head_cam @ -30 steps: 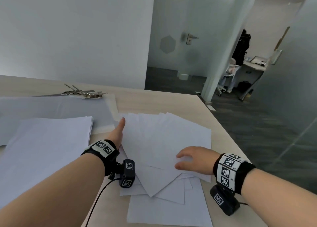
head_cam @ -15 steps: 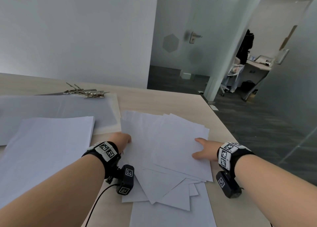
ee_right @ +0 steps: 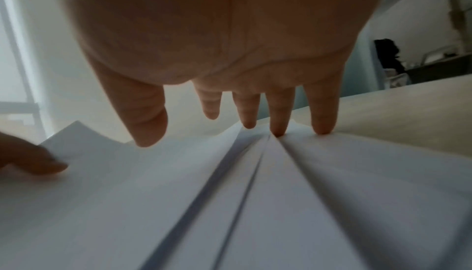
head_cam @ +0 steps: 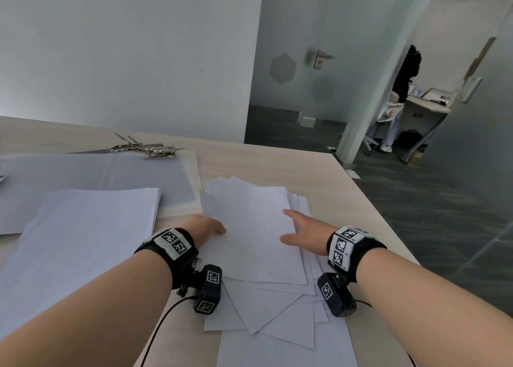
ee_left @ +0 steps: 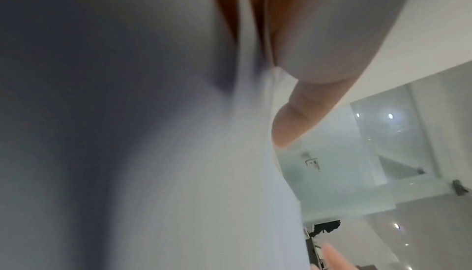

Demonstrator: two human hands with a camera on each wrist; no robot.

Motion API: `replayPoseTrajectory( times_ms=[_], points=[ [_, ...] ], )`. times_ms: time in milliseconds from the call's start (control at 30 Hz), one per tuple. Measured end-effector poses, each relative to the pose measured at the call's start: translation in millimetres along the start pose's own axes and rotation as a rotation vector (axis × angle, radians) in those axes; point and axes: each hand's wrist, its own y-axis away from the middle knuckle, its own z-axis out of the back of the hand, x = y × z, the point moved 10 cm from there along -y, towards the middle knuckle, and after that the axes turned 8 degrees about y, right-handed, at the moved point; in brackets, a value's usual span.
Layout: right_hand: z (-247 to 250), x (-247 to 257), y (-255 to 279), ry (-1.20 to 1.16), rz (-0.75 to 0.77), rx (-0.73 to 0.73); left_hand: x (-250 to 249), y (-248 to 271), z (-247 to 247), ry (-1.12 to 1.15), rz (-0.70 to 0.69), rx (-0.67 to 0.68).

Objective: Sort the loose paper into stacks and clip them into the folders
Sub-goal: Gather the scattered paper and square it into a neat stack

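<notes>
— Paper first: where are the loose sheets (head_cam: 249, 228)?

— Near right part of the table (head_cam: 277, 166), a fanned pile of thin, matte white rectangles, corners sticking out at different angles toward the near edge. The top sheets are drawn together between both hands.

— And the hands?

— The left hand (head_cam: 202, 228) is at the pile's left edge; the left wrist view shows a sheet edge running between thumb and fingers, so it pinches the paper. The right hand (head_cam: 305, 235) lies open, fingers (ee_right: 323, 112) straight, tips pressing down on the pile's right side.

— Anything the wrist views add?

— The right wrist view shows shallow folds and ridges in the sheets under the fingertips, and one far corner curling upward, which the head view flattens out. The left wrist view is blurred, mostly grey paper surface.

— What else is on the table?

— A squared-up stack of white paper (head_cam: 91, 228) to the left. Beyond it, an open grey folder (head_cam: 97, 178) with a smooth plastic look, and shiny metal clips (head_cam: 150, 148) at its far edge. The tabletop is pale wood grain.

— The room?

— Plain white wall, a frosted glass door (head_cam: 299, 61) with a metal handle, dark carpet, and a person in dark clothes (head_cam: 408, 75) standing at a far desk.
</notes>
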Motion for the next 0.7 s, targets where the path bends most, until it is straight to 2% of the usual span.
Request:
replayPoseTrajectory(
  times_ms=[133,267,400,500,567,633,700],
  points=[
    [7.4,-44.7,22.3,-0.124,-0.155,-0.058,-4.1,6.1,-0.9,-0.033,-0.056,-0.012],
    [10.7,-65.1,41.4,-0.232,-0.21,-0.116,-7.9,10.7,-5.2,-0.003,-0.105,-0.005],
    [12.7,-87.3,50.9,-0.442,-0.284,-0.207,-9.8,17.9,-6.5,0.185,-0.147,-0.003],
    [6.3,-101.4,54.8,-0.732,-0.328,-0.26,-13.7,26.0,-6.5,0.337,-0.171,0.009],
    [0.1,-104.0,56.7,-0.872,-0.344,-0.24,-16.7,29.8,-2.7,0.416,-0.182,-0.003],
    [-13.1,-96.9,62.8,-1.065,-0.378,-0.153,-16.5,31.2,2.5,0.476,-0.17,-0.025],
    [-20.9,-86.6,67.0,-1.112,-0.347,-0.09,-15.5,32.3,5.7,0.485,-0.154,-0.035]
  ],
)
